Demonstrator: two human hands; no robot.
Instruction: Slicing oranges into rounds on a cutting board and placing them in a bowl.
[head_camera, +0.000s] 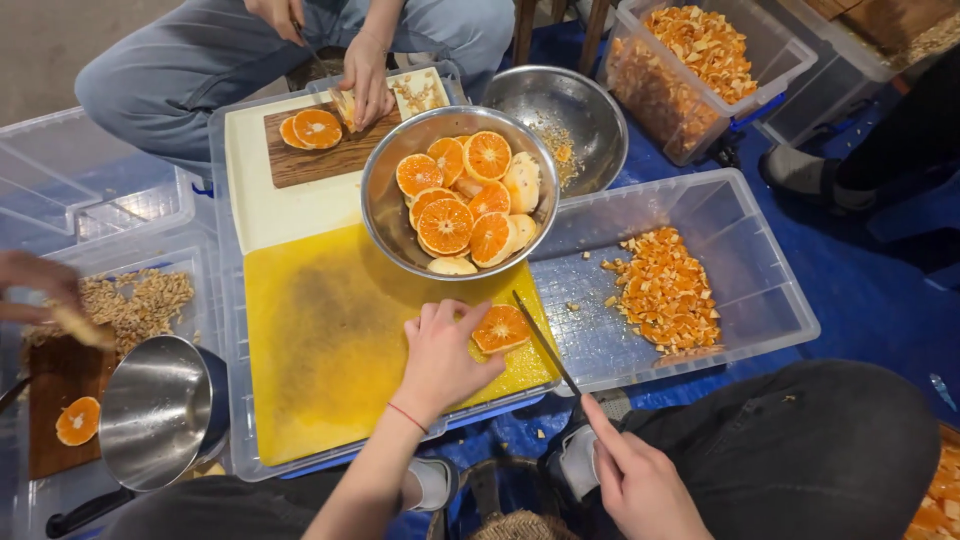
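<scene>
My left hand (440, 358) presses its fingertips on a peeled orange half (502, 328) lying cut side up on the yellow cutting board (320, 340). My right hand (640, 480) grips a thin knife (545, 342); its blade points up and left, just right of the orange half and above the board's right edge. A steel bowl (385, 215) full of peeled orange halves stands right behind the board.
A clear bin (760, 270) with chopped orange pieces sits to the right. Across, another person's hand (367, 78) works on a wooden board (320, 155) with orange halves. An empty steel bowl (580, 110), a second bin of pieces (700, 60) and a steel pot (160, 410) stand around.
</scene>
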